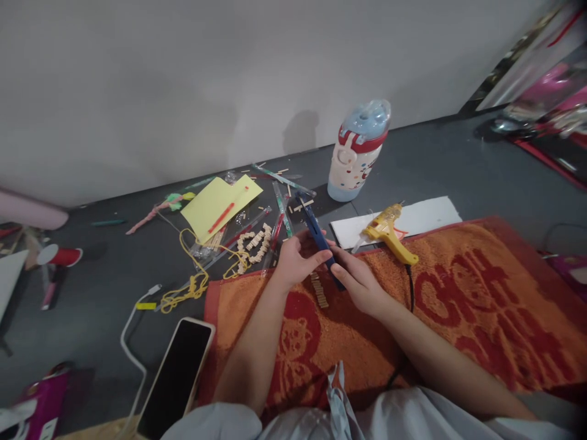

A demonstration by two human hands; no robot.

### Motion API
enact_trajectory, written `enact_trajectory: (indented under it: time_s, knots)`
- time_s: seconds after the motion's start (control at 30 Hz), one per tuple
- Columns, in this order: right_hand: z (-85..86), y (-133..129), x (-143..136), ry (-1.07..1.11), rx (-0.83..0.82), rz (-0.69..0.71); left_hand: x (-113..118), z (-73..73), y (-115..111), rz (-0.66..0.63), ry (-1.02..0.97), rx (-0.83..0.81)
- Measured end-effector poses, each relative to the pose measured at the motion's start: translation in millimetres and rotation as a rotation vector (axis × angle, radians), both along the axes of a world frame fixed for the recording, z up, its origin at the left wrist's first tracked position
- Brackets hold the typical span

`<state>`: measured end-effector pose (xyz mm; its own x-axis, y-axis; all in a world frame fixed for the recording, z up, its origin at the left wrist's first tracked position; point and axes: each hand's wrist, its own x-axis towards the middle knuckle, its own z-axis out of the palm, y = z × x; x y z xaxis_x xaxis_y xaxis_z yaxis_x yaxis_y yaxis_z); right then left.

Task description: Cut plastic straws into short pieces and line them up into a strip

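Both hands hold a long dark-blue cutter knife [315, 231] above the orange towel, its far end pointing away from me over scattered wooden bits. My left hand [299, 260] closes around its middle from the left, thumb on top. From the right, my right hand [358, 276] grips the near part between thumb and fingers. I cannot make out whether a blade is out. Just below the hands, a row of small wooden pieces [320, 290] lies on the towel [367, 336]. Left of them, a curled chain of wooden pieces [261, 244] rests on the dark table.
A yellow glue gun [387, 229] lies on a white board [431, 215] at right, its cord crossing the towel. A bottle [358, 156] stands behind. At left are yellow paper [217, 208], yellow string [197, 284], a phone [178, 373], a white cable [126, 336] and a red thread spool [64, 256].
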<state>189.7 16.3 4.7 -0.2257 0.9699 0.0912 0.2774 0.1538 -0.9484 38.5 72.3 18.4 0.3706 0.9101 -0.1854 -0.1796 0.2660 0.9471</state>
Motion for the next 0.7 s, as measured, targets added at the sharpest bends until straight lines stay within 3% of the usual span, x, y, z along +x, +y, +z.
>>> enact_trajectory:
  time_s: [0.7]
  knots:
    - [-4.2, -0.3, -1.7, -0.030, 0.036, -0.029, 0.1, -3.7, 0.1, 0.008, -0.008, 0.014]
